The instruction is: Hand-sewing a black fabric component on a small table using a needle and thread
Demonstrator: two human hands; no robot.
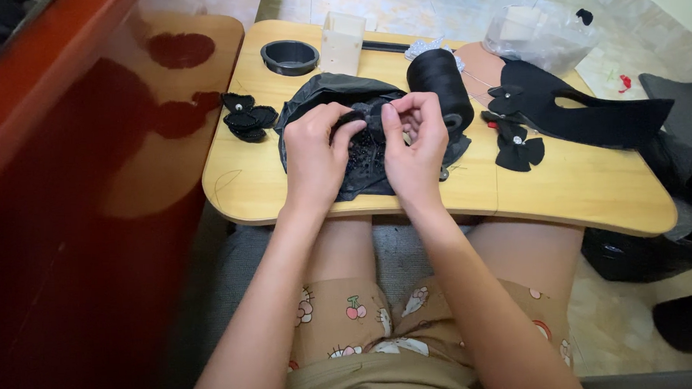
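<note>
Risk: the small black fabric piece [368, 113] you pinch sits over a bag of loose beads [364, 159]; a tug could scatter them off the surface [576, 186]. Left hand [314, 153] and right hand [415, 142] both have their grip closed on it. It looks dark, crumpled, mid-surface, beside the thread spool [440, 88].

A small black fabric flower [368, 113] is pinched between the fingertips of both hands, raised just above the table's middle. Beneath it lies a crumpled black plastic bag [335, 91], spread open, with tiny dark beads [364, 159] scattered on its near part.
</note>
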